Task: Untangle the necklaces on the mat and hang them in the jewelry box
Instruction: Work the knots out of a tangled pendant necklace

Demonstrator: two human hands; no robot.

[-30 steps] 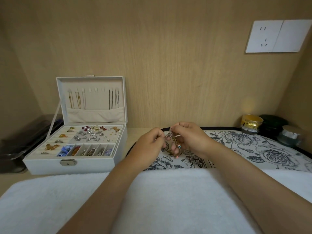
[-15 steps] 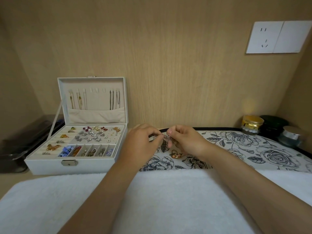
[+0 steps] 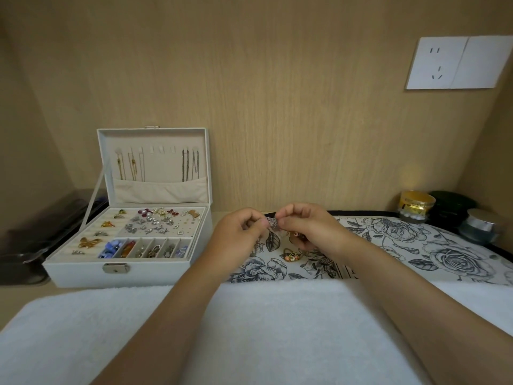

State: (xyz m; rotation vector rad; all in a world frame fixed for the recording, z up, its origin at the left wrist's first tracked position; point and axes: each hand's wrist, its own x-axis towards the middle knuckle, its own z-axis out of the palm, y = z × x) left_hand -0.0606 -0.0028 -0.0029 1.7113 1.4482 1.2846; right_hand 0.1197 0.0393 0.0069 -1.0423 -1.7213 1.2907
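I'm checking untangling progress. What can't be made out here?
Head view only.
Tangle between left hand and right hand: tiny, fingers cover it; chain count unclear.
Gold piece on the mat: too small to identify.
Chains in the box lid: lower ends hidden by its pocket.
Dark object left of box: blurred.

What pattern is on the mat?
The mat has dark roses and leaves on cream; head view.

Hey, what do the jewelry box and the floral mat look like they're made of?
Jewelry box: probably white faux leather, smooth and matte, with a shiny metal clasp. Floral mat: likely printed fabric, matte, with dark edging.
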